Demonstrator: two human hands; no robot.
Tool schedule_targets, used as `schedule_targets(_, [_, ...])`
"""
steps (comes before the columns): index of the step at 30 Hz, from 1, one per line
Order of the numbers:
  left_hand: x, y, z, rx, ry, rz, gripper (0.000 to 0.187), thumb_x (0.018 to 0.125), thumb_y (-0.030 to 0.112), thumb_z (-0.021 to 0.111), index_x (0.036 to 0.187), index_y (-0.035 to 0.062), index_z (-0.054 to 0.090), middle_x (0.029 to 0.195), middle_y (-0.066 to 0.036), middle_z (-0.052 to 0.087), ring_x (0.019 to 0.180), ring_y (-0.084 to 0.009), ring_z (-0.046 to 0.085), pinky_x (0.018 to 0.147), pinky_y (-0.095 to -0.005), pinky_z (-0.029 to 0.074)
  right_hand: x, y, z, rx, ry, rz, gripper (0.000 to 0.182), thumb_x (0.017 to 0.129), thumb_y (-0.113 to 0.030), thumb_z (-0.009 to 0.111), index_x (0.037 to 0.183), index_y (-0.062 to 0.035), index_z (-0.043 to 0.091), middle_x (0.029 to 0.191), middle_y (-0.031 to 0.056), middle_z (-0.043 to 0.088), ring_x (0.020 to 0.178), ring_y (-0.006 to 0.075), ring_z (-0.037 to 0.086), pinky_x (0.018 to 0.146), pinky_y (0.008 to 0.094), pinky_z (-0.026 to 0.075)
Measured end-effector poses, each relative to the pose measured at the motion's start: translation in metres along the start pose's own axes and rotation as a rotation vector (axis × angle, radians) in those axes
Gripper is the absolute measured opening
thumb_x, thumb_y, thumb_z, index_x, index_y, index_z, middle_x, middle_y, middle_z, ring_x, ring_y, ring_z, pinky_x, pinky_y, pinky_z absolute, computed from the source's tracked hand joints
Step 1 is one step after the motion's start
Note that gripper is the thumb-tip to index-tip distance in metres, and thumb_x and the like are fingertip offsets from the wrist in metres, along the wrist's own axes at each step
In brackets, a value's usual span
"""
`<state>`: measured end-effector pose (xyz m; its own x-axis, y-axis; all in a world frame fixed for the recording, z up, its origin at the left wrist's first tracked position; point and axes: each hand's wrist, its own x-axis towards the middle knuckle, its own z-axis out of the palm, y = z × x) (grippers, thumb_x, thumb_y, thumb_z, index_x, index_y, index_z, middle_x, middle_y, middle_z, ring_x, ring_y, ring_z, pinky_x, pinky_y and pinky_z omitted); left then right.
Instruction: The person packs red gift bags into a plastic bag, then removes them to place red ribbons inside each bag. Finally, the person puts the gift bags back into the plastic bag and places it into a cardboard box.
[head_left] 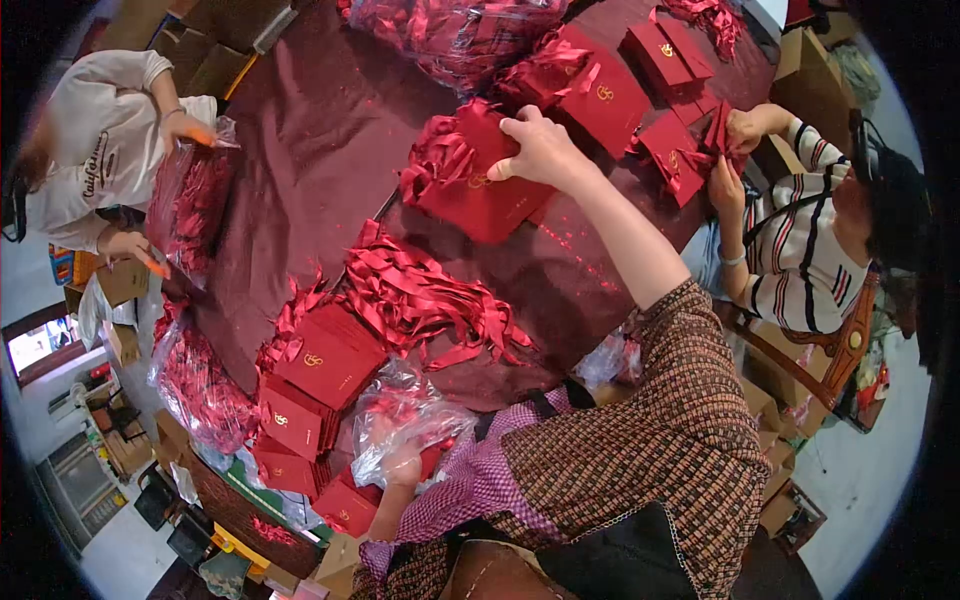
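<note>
Nearest, left hand (402,468) touches plastic bag (400,420); right hand (540,150) presses red bag (480,195).

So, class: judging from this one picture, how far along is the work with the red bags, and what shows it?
Partly done. Finished-looking flat bags with gold logos are stacked near the table's lower left edge. In hand: the right hand presses a bag with ribbons at mid-table; the left hand is at a clear plastic packet. Left: a loose ribbon pile and more bags farther up the table.
</note>
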<state>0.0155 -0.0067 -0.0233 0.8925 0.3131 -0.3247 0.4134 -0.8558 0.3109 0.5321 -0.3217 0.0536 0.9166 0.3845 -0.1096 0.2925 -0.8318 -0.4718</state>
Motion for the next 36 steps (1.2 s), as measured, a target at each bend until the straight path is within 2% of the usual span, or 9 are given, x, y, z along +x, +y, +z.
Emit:
schedule_targets(1, [-0.004, -0.015, 0.007, 0.000, -0.003, 0.005, 0.061, 0.086, 0.026, 0.053, 0.135, -0.0064, 0.036, 0.138, -0.026, 0.038, 0.129, -0.0381, 0.036, 0.109, -0.0426, 0.027, -0.004, -0.008, -0.003, -0.028, 0.043, -0.032, 0.071, 0.056, -0.045, 0.082, 0.111, -0.0069, 0.060, 0.113, 0.0210, 0.051, 0.097, 0.0386, 0.055, 0.083, 0.0451, 0.048])
schedule_targets(3, [-0.008, -0.046, 0.021, 0.284, -0.725, -0.142, 0.066, 0.086, 0.032, 0.051, 0.137, -0.0057, 0.033, 0.143, -0.024, 0.033, 0.133, -0.0347, 0.031, 0.111, -0.0394, 0.024, -0.010, -0.021, 0.002, -0.069, 0.164, -0.121, 0.060, 0.058, -0.036, 0.082, 0.102, -0.0040, 0.059, 0.099, 0.0186, 0.054, 0.092, 0.0373, 0.055, 0.077, 0.0450, 0.048])
schedule_targets(11, [-0.002, -0.053, 0.024, 0.205, -0.540, -0.151, 0.068, 0.086, 0.034, 0.049, 0.138, -0.0061, 0.033, 0.144, -0.025, 0.032, 0.134, -0.0345, 0.030, 0.112, -0.0396, 0.023, -0.046, -0.085, 0.025, -0.138, 0.315, -0.262, 0.054, 0.062, -0.022, 0.079, 0.102, -0.0003, 0.050, 0.102, 0.0196, 0.051, 0.090, 0.0318, 0.052, 0.077, 0.0399, 0.045])
schedule_targets(16, [-0.011, -0.062, 0.037, 0.140, -0.421, -0.181, 0.069, 0.086, 0.035, 0.048, 0.138, -0.0063, 0.032, 0.144, -0.026, 0.031, 0.135, -0.0344, 0.029, 0.112, -0.0397, 0.022, -0.059, -0.097, 0.032, -0.100, 0.342, -0.245, 0.094, 0.063, -0.022, 0.080, 0.137, 0.0049, 0.028, 0.105, 0.0194, 0.052, 0.093, 0.0320, 0.054, 0.082, 0.0394, 0.046])
schedule_targets(21, [-0.017, -0.096, 0.062, 0.189, -0.392, -0.052, 0.072, 0.082, 0.029, 0.059, 0.138, -0.0073, 0.031, 0.144, -0.027, 0.029, 0.134, -0.0417, 0.025, 0.114, -0.0442, 0.017, -0.060, -0.092, 0.032, 0.050, 0.149, -0.080, 0.091, 0.063, -0.027, 0.082, 0.129, 0.0108, 0.033, 0.093, 0.0187, 0.056, 0.086, 0.0324, 0.055, 0.078, 0.0394, 0.047])
schedule_targets(24, [0.000, -0.034, 0.031, -0.858, -0.142, -0.312, 0.079, 0.080, 0.034, 0.064, 0.138, -0.0067, 0.030, 0.142, -0.027, 0.031, 0.133, -0.0421, 0.026, 0.113, -0.0461, 0.017, -0.057, -0.097, 0.027, 0.025, 0.089, -0.068, 0.086, 0.065, -0.025, 0.081, 0.127, 0.0115, 0.034, 0.093, 0.0205, 0.058, 0.089, 0.0349, 0.058, 0.075, 0.0423, 0.050])
schedule_targets(25, [0.014, 0.040, -0.030, -0.204, -0.098, -0.094, 0.078, 0.080, 0.034, 0.063, 0.138, -0.0073, 0.030, 0.143, -0.027, 0.030, 0.134, -0.0426, 0.025, 0.113, -0.0472, 0.017, -0.055, -0.101, 0.024, 0.020, 0.027, -0.030, 0.084, 0.065, -0.023, 0.081, 0.126, 0.0116, 0.034, 0.095, 0.0214, 0.059, 0.091, 0.0354, 0.059, 0.075, 0.0429, 0.050])
schedule_targets(27, [0.012, 0.027, -0.026, 0.054, -0.036, 0.103, 0.077, 0.080, 0.034, 0.063, 0.136, -0.0084, 0.033, 0.142, -0.028, 0.031, 0.132, -0.0432, 0.027, 0.112, -0.0481, 0.019, -0.055, -0.106, 0.027, 0.008, 0.020, -0.059, 0.080, 0.065, -0.021, 0.080, 0.124, 0.0105, 0.035, 0.097, 0.0216, 0.060, 0.093, 0.0358, 0.060, 0.076, 0.0434, 0.051])
schedule_targets(36, [0.011, 0.038, -0.035, -0.049, -0.218, -0.080, 0.074, 0.082, 0.032, 0.057, 0.139, -0.0061, 0.030, 0.147, -0.026, 0.024, 0.137, -0.0374, 0.022, 0.113, -0.0400, 0.019, -0.043, -0.128, 0.036, -0.221, 0.054, -0.091, 0.066, 0.062, -0.030, 0.083, 0.105, 0.0031, 0.045, 0.088, 0.0187, 0.065, 0.083, 0.0309, 0.067, 0.068, 0.0379, 0.055])
